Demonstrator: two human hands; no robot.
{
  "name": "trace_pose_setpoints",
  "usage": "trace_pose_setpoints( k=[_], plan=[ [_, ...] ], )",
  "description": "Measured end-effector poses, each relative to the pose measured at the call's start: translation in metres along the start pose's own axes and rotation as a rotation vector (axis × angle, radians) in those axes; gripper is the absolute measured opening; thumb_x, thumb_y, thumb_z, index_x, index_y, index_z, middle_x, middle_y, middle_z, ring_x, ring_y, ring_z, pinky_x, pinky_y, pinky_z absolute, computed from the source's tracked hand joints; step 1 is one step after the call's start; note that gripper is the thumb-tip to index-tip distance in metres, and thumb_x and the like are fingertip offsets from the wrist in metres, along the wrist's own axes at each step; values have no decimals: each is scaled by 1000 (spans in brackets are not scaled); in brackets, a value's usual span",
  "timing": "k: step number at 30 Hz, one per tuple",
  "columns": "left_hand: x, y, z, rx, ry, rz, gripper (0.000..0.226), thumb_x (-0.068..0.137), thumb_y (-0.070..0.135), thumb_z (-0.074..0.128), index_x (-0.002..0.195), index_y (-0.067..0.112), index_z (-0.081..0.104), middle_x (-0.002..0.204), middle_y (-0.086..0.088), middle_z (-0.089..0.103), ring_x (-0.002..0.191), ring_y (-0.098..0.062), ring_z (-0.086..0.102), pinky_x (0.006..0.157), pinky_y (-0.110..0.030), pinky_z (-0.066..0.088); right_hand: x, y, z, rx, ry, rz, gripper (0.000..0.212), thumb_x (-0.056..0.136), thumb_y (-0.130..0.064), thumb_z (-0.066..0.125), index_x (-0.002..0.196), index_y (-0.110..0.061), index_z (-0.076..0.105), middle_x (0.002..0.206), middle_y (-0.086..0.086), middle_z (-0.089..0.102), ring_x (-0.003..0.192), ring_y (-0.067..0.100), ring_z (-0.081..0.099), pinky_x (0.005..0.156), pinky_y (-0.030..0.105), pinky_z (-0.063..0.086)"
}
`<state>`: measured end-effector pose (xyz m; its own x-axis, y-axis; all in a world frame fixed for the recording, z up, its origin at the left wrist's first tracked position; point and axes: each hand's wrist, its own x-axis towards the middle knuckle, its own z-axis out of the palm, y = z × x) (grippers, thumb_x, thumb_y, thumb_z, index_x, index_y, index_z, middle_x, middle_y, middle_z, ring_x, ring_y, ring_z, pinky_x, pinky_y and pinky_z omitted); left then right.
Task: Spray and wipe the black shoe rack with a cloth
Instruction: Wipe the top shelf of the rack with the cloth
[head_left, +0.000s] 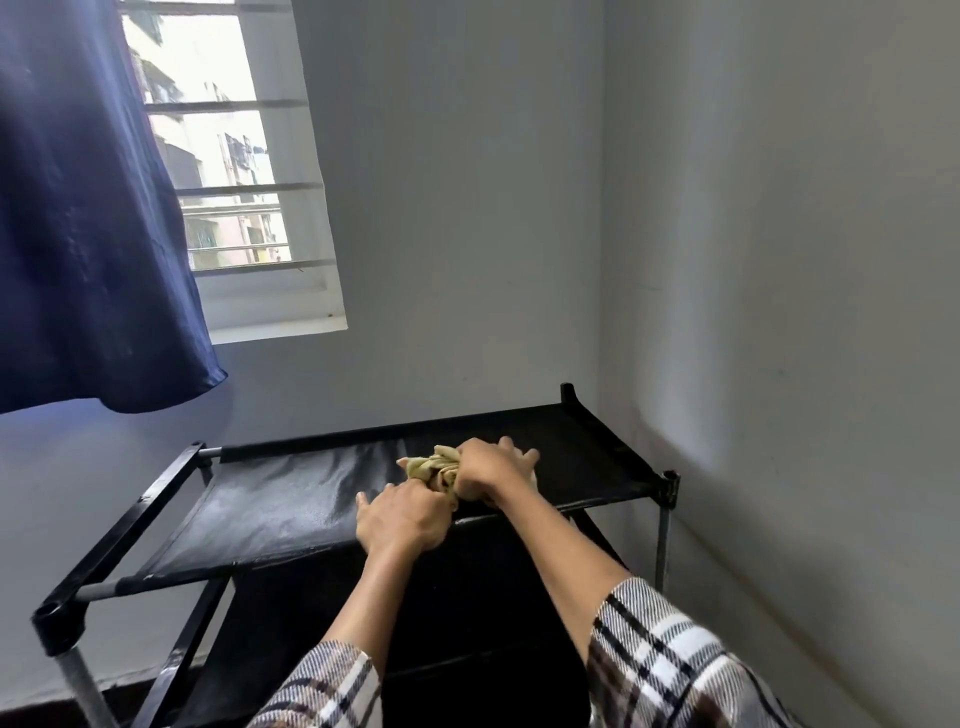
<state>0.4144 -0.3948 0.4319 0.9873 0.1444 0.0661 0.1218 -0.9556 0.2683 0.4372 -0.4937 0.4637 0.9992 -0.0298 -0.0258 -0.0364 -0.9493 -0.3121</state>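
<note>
Together, both hands work a crumpled olive-green cloth (435, 467) on the top shelf of the black fabric-and-tube shoe rack (291, 506), which stands in the corner of a room against grey walls (779, 260). The right hand (491, 470) lies over the far side of the cloth with its fingers curled around the bunched fabric, fingertips reaching toward the back of the shelf. The left hand (402, 517) sits just nearer the front edge, its fingers also closed on the cloth's near end, thumb pointing left. The cloth rests on the shelf surface right of its middle; the shelf area to its left looks shiny and speckled. Both forearms come out of plaid sleeves (670, 660). Above and to the left, a dark blue curtain (88, 218) hangs beside a barred window (228, 156).
</note>
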Motion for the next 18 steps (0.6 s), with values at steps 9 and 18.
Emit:
trace_pose_setpoints(
  k=[9,18],
  plan=[
    [0,0,-2,-20,-27,13,57,88,23,26,145,20,30,153,1,30,141,-21,25,116,-49,8,-3,72,-24,-62,121,80,36,82,-14,51,118,-20,54,126,5,56,128,27,37,102,52,24],
    [4,0,6,-6,3,3,64,86,24,24,149,16,19,156,-1,22,143,-24,19,117,-46,7,30,50,-8,58,200,236,42,86,-26,55,128,-25,48,135,3,45,131,32,27,99,56,32]
  ],
)
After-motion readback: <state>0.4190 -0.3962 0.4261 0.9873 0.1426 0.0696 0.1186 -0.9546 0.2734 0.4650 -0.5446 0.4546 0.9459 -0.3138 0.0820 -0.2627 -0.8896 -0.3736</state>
